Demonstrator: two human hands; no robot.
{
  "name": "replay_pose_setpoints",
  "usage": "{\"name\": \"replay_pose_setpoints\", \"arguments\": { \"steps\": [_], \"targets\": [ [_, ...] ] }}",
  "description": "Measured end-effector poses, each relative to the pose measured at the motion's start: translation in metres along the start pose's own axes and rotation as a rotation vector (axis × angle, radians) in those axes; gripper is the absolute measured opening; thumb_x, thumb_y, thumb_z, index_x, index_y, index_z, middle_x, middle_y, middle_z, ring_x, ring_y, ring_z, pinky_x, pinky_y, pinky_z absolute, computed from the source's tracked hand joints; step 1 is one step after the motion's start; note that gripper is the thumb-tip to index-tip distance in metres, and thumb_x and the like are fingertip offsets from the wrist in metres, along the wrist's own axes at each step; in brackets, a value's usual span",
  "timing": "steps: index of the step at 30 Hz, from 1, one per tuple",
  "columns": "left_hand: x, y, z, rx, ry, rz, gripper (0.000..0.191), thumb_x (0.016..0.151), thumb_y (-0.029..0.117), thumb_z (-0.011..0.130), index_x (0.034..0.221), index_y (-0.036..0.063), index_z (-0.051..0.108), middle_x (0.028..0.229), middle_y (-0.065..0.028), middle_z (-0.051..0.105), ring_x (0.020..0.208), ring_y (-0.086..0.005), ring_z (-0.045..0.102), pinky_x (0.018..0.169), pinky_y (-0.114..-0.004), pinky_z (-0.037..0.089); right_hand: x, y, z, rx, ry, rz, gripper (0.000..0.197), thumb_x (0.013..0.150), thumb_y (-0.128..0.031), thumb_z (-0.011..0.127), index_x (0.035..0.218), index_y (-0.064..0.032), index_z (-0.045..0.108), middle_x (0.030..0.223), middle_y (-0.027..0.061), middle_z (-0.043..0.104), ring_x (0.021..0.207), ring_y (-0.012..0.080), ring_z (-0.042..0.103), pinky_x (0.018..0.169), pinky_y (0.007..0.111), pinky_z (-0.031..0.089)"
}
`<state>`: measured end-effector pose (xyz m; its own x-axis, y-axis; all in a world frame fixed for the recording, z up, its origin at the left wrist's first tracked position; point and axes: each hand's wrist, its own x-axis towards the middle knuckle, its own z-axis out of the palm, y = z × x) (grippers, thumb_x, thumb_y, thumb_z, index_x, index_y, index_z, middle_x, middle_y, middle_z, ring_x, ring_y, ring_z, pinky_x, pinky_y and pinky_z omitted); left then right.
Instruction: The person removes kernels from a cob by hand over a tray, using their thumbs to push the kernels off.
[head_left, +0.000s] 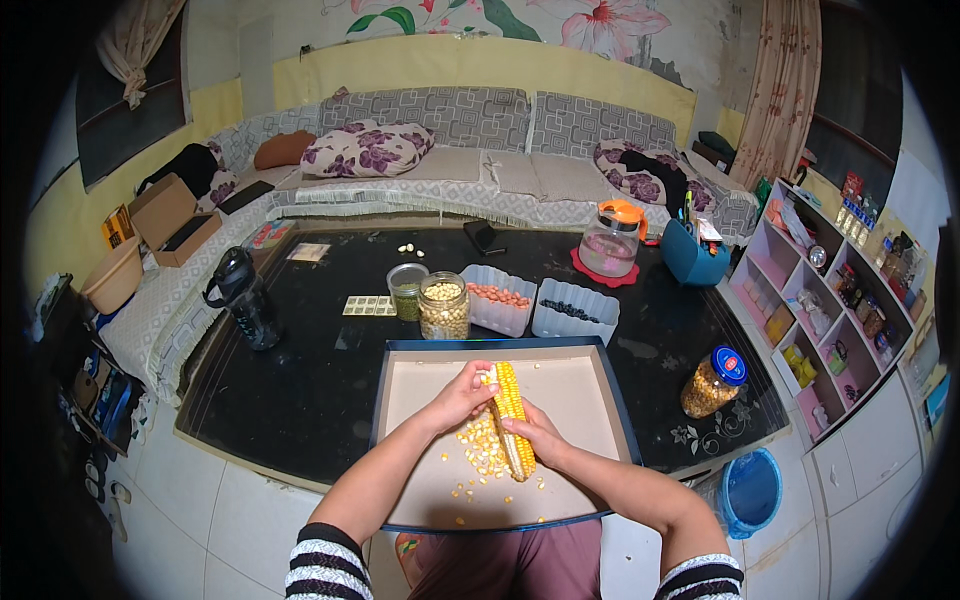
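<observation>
An ear of yellow corn (511, 401) is held over a shallow box lid (570, 487) with a beige inside and dark blue rim. My left hand (463, 394) has its fingers and thumb on the upper left side of the ear. Around the lower middle, my right hand (538, 435) grips it, thumb across the front. A strip along the ear's left side is bare of kernels, showing pale cob. Loose corn kernels (484, 450) lie on the box floor below and left of the ear, with a few scattered toward the near edge.
Past the box stand a jar of pale beans (444, 307), a jar of green beans (406, 289), a tub of peanuts (499, 300) and a tub of black beans (574, 311). A water bottle (244, 300) is left; a blue-lidded jar (712, 382) and waste bin (750, 495) are right.
</observation>
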<state>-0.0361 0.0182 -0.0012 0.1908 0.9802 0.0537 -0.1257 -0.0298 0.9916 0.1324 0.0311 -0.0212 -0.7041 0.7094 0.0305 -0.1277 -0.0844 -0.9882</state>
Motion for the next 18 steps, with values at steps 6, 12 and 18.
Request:
{"name": "replay_pose_setpoints", "arguments": {
  "steps": [6, 12, 18],
  "targets": [
    [-0.0028, 0.0076, 0.0016, 0.034, 0.000, 0.000, 0.028, 0.082, 0.012, 0.047, 0.106, 0.0089, 0.033, 0.063, 0.0010, 0.043, 0.051, -0.0044, 0.036, 0.045, -0.017, 0.030, -0.0010, -0.0039, 0.0012, 0.031, -0.010, 0.018, 0.046, 0.074, -0.023, 0.054, 0.111, -0.0018, 0.036, 0.099, 0.0071, 0.046, 0.092, 0.0138, 0.044, 0.081, 0.025, 0.035],
    [-0.0021, 0.0062, -0.0004, 0.075, 0.002, 0.013, 0.029, 0.082, 0.012, 0.047, 0.107, 0.0087, 0.034, 0.064, 0.0008, 0.044, 0.051, -0.0043, 0.037, 0.045, -0.017, 0.031, -0.0014, -0.0049, 0.0014, 0.081, -0.022, 0.026, 0.046, 0.073, -0.020, 0.055, 0.111, -0.0019, 0.036, 0.100, 0.0068, 0.046, 0.092, 0.0133, 0.044, 0.081, 0.025, 0.035],
    [-0.0014, 0.0054, 0.0016, 0.087, 0.042, 0.017, 0.030, 0.081, 0.011, 0.048, 0.107, 0.0080, 0.035, 0.065, 0.0006, 0.045, 0.051, -0.0043, 0.038, 0.045, -0.017, 0.032, -0.0006, -0.0041, 0.0011, 0.011, -0.028, 0.012, 0.047, 0.071, -0.016, 0.058, 0.111, -0.0015, 0.037, 0.098, 0.0067, 0.048, 0.090, 0.0131, 0.046, 0.079, 0.025, 0.037]
  ]
}}
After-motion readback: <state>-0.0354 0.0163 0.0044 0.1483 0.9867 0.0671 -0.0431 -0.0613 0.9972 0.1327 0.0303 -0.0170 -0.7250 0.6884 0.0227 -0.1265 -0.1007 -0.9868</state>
